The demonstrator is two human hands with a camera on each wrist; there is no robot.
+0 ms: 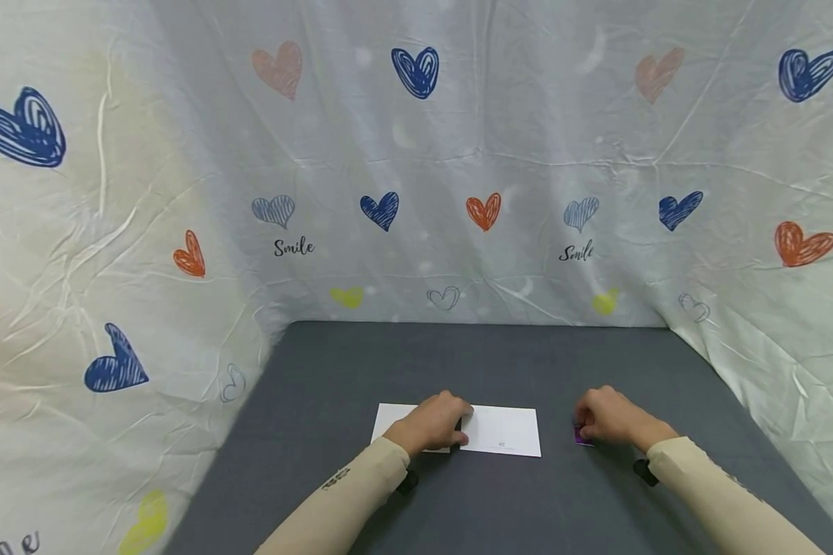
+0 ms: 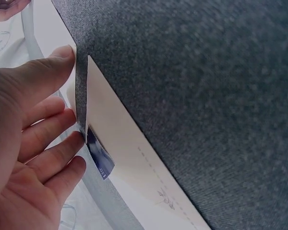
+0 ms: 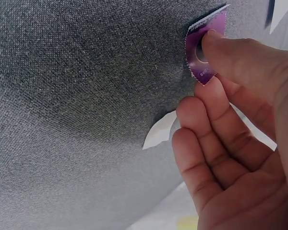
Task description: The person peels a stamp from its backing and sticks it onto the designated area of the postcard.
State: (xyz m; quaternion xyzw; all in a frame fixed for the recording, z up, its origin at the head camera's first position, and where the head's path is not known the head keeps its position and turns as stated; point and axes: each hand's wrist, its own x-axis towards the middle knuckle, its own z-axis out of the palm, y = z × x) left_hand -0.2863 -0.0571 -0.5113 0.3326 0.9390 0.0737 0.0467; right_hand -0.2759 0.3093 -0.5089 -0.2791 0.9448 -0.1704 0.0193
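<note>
Two white cards lie end to end on the dark cloth, the left card (image 1: 391,415) partly under my left hand (image 1: 433,424). Its thumb and slightly bent fingers rest along that card's right end, at the narrow gap. Beside the fingertips, a blue postage stamp (image 2: 100,155) sits at the near end of the right card (image 2: 122,129), tilted and partly past its edge. Farther right, my right hand (image 1: 609,416) pinches a purple postage stamp (image 3: 197,43) with a round motif, thumb on its face. The other right fingers lie loosely curled below it.
A dark grey cloth (image 1: 514,501) covers the table. White curtains (image 1: 534,123) printed with hearts and the word Smile hang behind it and along both sides. Black wrist cameras sit under both cream sleeves (image 1: 340,493).
</note>
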